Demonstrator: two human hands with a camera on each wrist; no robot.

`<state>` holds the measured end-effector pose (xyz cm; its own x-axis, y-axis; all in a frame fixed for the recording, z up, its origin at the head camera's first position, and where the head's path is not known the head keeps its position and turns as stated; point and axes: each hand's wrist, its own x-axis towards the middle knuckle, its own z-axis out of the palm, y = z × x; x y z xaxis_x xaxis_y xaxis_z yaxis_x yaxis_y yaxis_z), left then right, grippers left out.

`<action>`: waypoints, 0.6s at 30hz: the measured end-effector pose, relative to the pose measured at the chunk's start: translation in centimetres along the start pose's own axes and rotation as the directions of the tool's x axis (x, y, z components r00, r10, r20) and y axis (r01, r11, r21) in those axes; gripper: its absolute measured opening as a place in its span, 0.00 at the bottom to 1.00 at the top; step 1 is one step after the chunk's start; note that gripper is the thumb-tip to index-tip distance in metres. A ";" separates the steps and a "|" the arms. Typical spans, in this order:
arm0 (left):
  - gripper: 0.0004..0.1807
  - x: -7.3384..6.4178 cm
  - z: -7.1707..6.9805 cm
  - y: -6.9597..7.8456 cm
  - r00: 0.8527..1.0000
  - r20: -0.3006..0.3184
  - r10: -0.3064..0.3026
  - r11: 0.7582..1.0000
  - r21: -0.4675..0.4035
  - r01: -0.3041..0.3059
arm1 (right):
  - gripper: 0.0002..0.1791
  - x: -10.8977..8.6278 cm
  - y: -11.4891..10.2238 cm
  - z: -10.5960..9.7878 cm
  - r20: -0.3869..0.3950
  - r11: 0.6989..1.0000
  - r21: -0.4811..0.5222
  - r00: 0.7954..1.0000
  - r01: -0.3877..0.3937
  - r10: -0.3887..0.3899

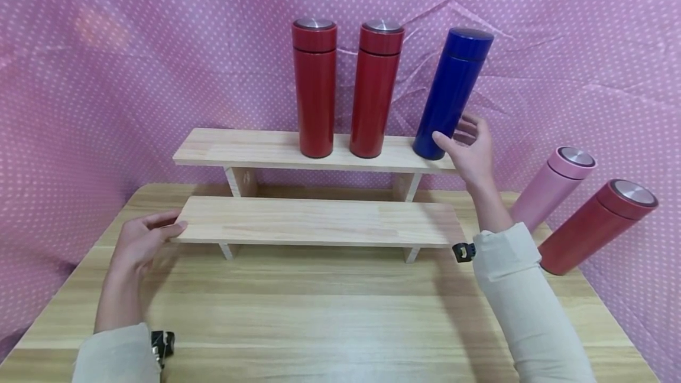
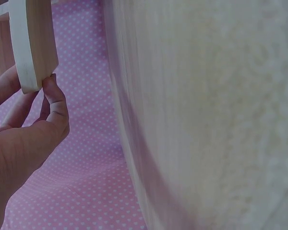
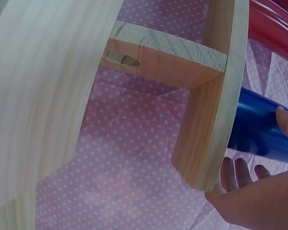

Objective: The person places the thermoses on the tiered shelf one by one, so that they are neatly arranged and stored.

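A two-tier wooden shelf (image 1: 314,221) stands on the table. My left hand (image 1: 139,243) pinches the left end of its lower board, with thumb and fingers on either side of the edge in the left wrist view. On the right part of the upper board stands a blue thermos bottle (image 1: 452,93). Close against its lower part is my right hand (image 1: 470,152), the thumb over the blue side and the other fingers spread loosely, apart from it in the right wrist view. Two red thermos bottles (image 1: 315,87) stand left of the blue one, upright on the same board.
Right of the shelf, a pink thermos bottle (image 1: 553,188) and another red thermos bottle (image 1: 598,226) stand on the wooden table (image 1: 319,318), beside my right forearm. Pink dotted cloth (image 1: 186,46) hangs behind and at both sides.
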<state>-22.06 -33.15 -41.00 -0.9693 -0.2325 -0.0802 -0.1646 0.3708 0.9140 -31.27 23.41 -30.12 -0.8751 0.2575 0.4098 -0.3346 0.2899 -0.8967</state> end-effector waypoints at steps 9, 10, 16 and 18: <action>0.36 -0.1 -0.1 0.1 1.000 -0.016 -0.001 1.000 0.016 0.002 | 0.43 -0.5 0.2 -0.9 0.001 1.000 -0.011 1.000 -0.018 0.018; 0.36 -0.1 0.0 0.1 1.000 -0.016 -0.004 1.000 0.018 0.004 | 0.43 -0.6 0.3 -0.9 0.001 1.000 -0.009 1.000 -0.018 0.018; 0.37 0.0 0.0 0.0 1.000 -0.006 -0.003 1.000 0.021 0.003 | 0.39 -1.0 0.8 -1.9 -0.048 0.999 0.001 0.998 -0.034 0.034; 0.37 0.0 0.0 0.0 1.000 -0.003 -0.003 1.000 0.015 0.003 | 0.36 -1.2 1.0 -2.4 -0.079 0.999 0.024 0.996 -0.049 0.051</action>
<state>-22.09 -33.19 -41.02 -0.9681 -0.2367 -0.0817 -0.1704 0.3834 0.9077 -29.76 25.59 -31.06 -0.8607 0.3435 0.3759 -0.3000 0.2544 -0.9194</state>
